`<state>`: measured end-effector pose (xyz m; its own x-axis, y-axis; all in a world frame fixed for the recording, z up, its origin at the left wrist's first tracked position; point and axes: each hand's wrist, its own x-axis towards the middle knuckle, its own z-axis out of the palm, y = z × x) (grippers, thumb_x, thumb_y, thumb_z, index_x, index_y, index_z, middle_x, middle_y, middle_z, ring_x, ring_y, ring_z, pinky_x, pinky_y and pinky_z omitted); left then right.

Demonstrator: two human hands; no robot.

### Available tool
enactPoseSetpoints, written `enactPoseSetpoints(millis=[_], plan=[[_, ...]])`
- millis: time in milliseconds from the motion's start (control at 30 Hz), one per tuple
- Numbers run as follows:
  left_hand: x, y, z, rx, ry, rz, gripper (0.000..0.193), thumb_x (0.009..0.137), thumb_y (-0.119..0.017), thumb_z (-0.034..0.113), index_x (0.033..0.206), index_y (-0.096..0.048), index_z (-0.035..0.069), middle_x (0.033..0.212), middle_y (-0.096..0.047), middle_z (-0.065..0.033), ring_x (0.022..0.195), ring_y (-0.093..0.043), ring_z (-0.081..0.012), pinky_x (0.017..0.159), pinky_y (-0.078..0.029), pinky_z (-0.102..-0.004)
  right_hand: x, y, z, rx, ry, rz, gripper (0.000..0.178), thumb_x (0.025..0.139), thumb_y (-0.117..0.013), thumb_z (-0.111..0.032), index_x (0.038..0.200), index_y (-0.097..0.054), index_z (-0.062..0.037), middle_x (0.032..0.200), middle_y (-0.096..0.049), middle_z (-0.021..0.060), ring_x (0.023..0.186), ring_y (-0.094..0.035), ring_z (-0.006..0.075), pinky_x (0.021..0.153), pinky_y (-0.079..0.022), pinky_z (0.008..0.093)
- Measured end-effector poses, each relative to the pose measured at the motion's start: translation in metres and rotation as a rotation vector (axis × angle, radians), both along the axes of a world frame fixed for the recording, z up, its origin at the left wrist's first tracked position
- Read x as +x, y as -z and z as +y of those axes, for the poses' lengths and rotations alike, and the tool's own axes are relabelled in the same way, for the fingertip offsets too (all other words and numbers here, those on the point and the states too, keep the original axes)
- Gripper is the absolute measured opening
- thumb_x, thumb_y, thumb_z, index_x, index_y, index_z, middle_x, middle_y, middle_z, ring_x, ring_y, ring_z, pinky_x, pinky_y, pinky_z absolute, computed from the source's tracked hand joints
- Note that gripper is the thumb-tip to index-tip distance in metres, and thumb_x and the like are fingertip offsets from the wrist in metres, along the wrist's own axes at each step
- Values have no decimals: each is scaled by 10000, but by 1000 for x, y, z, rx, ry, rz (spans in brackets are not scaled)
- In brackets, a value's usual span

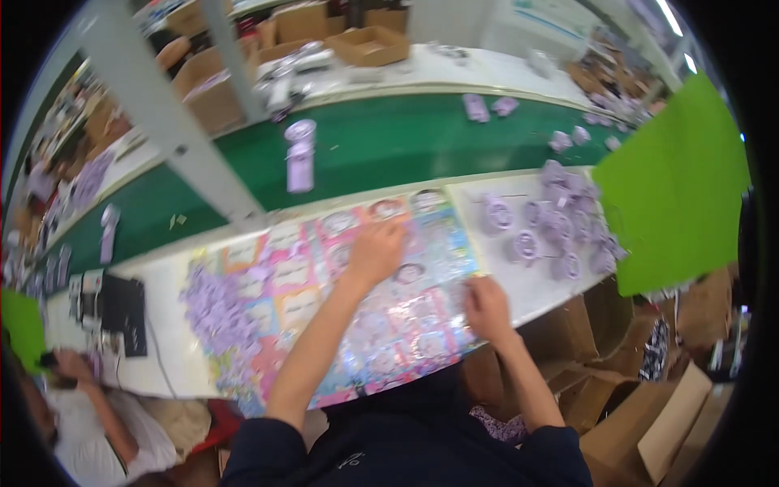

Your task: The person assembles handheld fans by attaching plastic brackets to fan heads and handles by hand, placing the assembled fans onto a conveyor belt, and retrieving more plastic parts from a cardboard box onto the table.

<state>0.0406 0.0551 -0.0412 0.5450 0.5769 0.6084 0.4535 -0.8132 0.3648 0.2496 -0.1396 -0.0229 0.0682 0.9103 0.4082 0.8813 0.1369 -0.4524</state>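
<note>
A glossy sheet [373,325] printed with colourful pictures covers the middle of the white bench. My left hand [377,250] is over its upper middle, fingers bent and drawn together; whatever they may hold is hidden. At the sheet's right edge, my right hand [487,308] is closed, its fingertips turned in, and I cannot make out anything in it. Small light purple pieces [217,300] are heaped on the sheet's left part. Round light purple parts [556,223] cluster on the bench to the right of my hands.
Beyond the bench runs a green conveyor belt [365,138] carrying a purple handheld device [300,158]. A bright green panel [673,191] stands at right, above open cardboard boxes [600,325]. A black device [122,304] and a co-worker's hand [73,365] are at left.
</note>
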Motion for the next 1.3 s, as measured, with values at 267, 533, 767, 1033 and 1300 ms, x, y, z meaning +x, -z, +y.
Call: enactPoseSetpoints(millis=[267, 533, 767, 1033, 1300], plan=[[-10, -2, -3, -234, 58, -199, 98, 828, -612, 71, 880, -696, 79, 865, -688, -120, 874, -656, -336, 802, -512, -448, -6, 4, -13, 13, 205, 69, 90, 836, -608, 40, 923, -609, 17, 796, -570, 134, 668, -574, 279, 612, -466, 371], [-4, -1, 2, -209, 56, -213, 84, 819, -627, 85, 861, -695, 59, 876, -700, -134, 848, -659, -346, 780, -516, -456, 1, 4, -11, 1, 327, 111, 49, 827, -637, 4, 850, -599, -15, 740, -572, 132, 636, -606, 274, 576, -470, 372], [3, -13, -10, -300, 98, -196, 93, 818, -635, 75, 885, -697, 61, 878, -699, -117, 850, -657, -341, 807, -504, -447, -1, -6, -10, 43, 359, 102, 72, 795, -656, -11, 858, -622, -21, 766, -580, 135, 642, -606, 290, 584, -485, 373], [3, -22, -57, -569, 286, -169, 110, 817, -634, 18, 896, -694, 64, 754, -633, -89, 705, -621, -292, 655, -478, -405, -6, -4, -11, 16, 329, 10, 100, 755, -641, -28, 846, -604, -44, 774, -578, 134, 707, -603, 336, 634, -492, 414], [9, -28, -69, -694, 334, -168, 125, 834, -614, -20, 932, -682, 18, 734, -566, -98, 628, -546, -238, 571, -428, -347, -7, -6, -17, 81, 420, 14, 130, 773, -685, -89, 837, -578, -53, 806, -581, 122, 759, -601, 331, 690, -496, 417]])
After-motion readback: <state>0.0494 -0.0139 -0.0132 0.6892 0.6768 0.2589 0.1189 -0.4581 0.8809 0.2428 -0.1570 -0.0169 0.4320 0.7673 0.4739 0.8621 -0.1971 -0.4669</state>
